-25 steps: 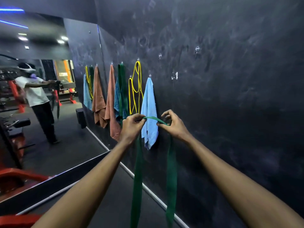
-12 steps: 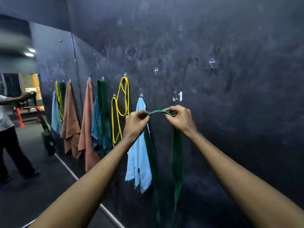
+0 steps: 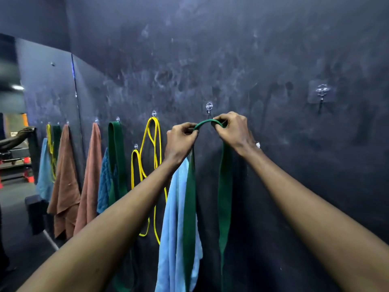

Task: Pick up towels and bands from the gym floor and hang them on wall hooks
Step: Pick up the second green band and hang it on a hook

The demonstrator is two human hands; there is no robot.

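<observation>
Left hand (image 3: 180,138) and right hand (image 3: 232,131) pinch the arched top of a flat, dark green rubber loop band (image 3: 224,186) just below a clear plastic wall hook (image 3: 209,108), beside a soft light-blue terry towel (image 3: 174,218).

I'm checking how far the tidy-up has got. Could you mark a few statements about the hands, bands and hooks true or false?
1. The left hand and right hand both pinch the green band. True.
2. The green band already hangs on a hook. False: its arch is held just below the empty hook.
3. The far-right hook carries a towel. False: it is bare.
4. Yellow bands hang on the wall to the left of the left hand. True.
</observation>
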